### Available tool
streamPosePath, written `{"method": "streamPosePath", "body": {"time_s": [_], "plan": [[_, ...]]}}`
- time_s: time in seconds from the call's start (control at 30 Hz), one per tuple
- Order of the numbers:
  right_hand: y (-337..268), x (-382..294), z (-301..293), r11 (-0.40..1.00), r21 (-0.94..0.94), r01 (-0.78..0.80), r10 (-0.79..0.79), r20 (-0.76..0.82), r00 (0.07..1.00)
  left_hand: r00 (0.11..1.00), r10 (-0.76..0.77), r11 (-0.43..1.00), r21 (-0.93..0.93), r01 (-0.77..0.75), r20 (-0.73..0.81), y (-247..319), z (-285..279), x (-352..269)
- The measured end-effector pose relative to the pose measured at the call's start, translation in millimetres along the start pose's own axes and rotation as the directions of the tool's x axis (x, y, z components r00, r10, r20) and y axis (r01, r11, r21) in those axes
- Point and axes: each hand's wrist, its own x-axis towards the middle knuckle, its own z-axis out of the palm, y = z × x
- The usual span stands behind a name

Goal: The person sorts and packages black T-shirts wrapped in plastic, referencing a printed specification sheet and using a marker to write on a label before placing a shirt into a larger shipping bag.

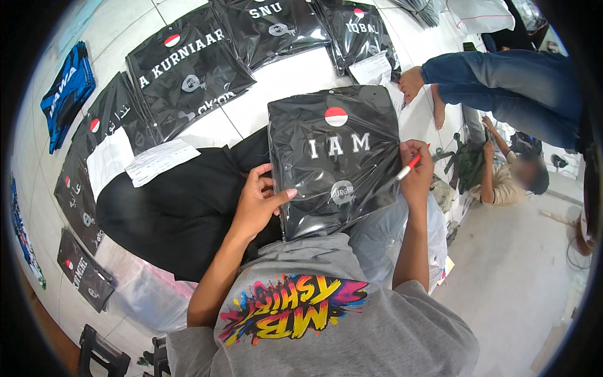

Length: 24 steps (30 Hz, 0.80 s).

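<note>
A folded black shirt in a clear plastic bag (pixel 325 174) is held up before my chest, with white lettering, a red-and-white round patch and a grey print on its front. My left hand (pixel 258 200) grips its left edge, thumb on top and fingers curled at the side. At the opposite edge, my right hand (pixel 417 172) pinches the bag and also holds a red-and-white pen (pixel 410 166) slanting between its fingers. My folded legs in black trousers (pixel 174 212) are partly hidden behind the bag.
Stacks of bagged black shirts (pixel 155 106) curve across the white tile floor. Paper slips (pixel 162 162) lie at my knee, another paper (pixel 370 68) on a far stack. Plastic bags (pixel 146 292) flank me. A person's legs in jeans (pixel 499 89) stand right; another person (pixel 501 181) sits beyond.
</note>
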Motion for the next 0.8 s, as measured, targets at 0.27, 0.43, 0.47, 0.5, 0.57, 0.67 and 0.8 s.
{"method": "streamPosePath", "body": {"time_s": [0.27, 0.43, 0.47, 0.5, 0.57, 0.67, 0.8], "plan": [[15, -8, -14, 0.983, 0.175, -0.048, 0.001, 0.258, 0.966, 0.968, 0.201, 0.979, 0.002, -0.204, 0.152, 1, -9, -13], [10, -13, -1, 1.0, -0.03, 0.0, 0.01, 0.32, 0.948, 0.97, 0.013, 0.993, 0.109, -0.04, 0.243, 15, -38, -29], [22, -15, -1, 0.999, -0.034, -0.012, 0.022, 0.32, 0.947, 0.988, -0.058, 0.946, 0.325, 0.009, 0.143, 33, -41, -39], [32, -14, -3, 0.999, -0.042, -0.02, 0.032, 0.322, 0.946, 0.994, -0.109, 0.854, 0.514, 0.08, 0.027, 49, -41, -50], [34, -10, 5, 0.991, -0.13, 0.024, 0.013, 0.277, 0.961, 0.906, 0.414, 0.633, 0.741, -0.223, -0.081, 54, -61, -61], [3, -17, 11, 0.922, -0.372, 0.105, -0.071, 0.103, 0.992, 0.684, 0.728, 0.065, 0.998, 0.006, -0.051, 104, -113, -75], [-52, -8, 36, 0.925, -0.237, 0.297, -0.298, 0.035, 0.954, 0.813, 0.575, -0.14, 0.968, 0.207, -0.091, 125, -172, -67]]}}
